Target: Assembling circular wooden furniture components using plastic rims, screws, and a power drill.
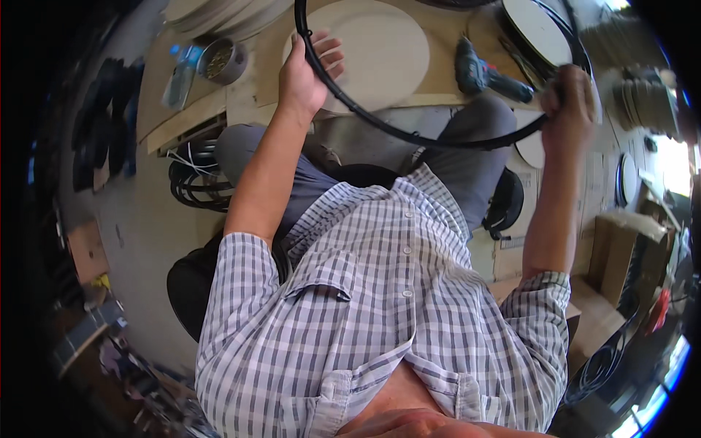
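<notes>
Hoop (409, 136), black, held over lap w/ both hands: left hand (307, 69) grasps its left side, right hand (569, 98) clenched on right side. Round disc (380, 51) & drill (485, 77) on bench behind.
</notes>
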### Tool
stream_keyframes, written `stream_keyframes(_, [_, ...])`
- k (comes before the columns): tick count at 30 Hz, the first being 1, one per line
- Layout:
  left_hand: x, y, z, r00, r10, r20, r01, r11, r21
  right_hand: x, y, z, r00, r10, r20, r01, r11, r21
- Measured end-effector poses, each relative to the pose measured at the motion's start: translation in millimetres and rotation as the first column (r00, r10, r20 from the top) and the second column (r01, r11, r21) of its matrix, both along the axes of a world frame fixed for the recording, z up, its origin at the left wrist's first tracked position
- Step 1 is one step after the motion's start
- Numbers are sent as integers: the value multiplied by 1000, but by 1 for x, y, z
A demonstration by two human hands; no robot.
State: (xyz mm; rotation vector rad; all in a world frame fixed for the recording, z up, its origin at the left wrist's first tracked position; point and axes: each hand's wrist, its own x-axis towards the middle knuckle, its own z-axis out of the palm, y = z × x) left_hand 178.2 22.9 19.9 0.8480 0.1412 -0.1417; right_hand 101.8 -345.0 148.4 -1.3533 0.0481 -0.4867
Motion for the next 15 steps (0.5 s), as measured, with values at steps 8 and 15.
stream_keyframes(8, [-2,93,-75,964,266,-1,-168,610,775,139,60,-153,944,-217,-249,-43,665,-745])
stream_keyframes(15, [30,99,-114,944,311,112,-84,-101,991,175,79,-200,885,-386,-261,-141,311,-940])
